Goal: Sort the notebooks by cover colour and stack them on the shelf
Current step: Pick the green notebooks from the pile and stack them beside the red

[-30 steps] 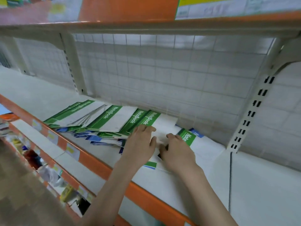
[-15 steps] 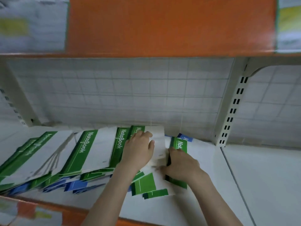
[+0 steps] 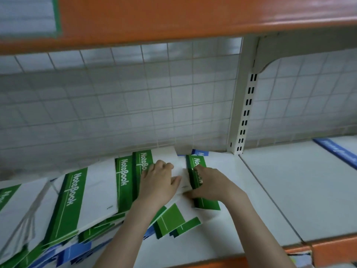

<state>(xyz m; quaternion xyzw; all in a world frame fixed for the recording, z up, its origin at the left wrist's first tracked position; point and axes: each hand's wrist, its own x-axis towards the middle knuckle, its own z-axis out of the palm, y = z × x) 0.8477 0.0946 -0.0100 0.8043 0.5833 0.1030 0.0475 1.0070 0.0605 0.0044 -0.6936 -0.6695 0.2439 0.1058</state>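
Several white notebooks with green spine bands lie fanned across the white shelf (image 3: pixel 239 219), with blue-banded ones partly buried under them at the lower left (image 3: pixel 77 252). My left hand (image 3: pixel 157 183) rests flat on the green notebook at the top of the fan (image 3: pixel 142 163). My right hand (image 3: pixel 209 183) grips the left edge of a separate green notebook (image 3: pixel 195 161), fingers curled over its green band. A blue notebook (image 3: pixel 201 152) peeks out behind that one.
A wire grid backs the shelf. A slotted white upright (image 3: pixel 244 117) divides this bay from the right bay, where a blue notebook (image 3: pixel 336 149) lies at the back. An orange shelf edge (image 3: pixel 193 18) hangs close overhead; another orange lip (image 3: pixel 328 248) runs along the front.
The view has swung right and closer to the shelf. Both hands stay on the same notebooks, the right one curling further over the green band.
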